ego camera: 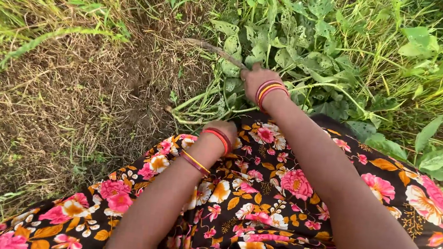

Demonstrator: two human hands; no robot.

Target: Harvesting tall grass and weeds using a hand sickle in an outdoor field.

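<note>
Hands [252,83] grip sickle [208,48] and cut stems [194,112].

Soft, even daylight, no hard shadows; sharp centre, slight wide-angle stretching at edges.

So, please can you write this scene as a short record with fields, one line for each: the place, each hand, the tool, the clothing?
place: bare brown soil patch beside green leafy plants
right hand: right hand closed on a thin curved tool, bangles at the wrist
left hand: left hand low by cut green stems; grip hidden
tool: tip points left over the soil
clothing: dark floral cloth over the knees
</note>
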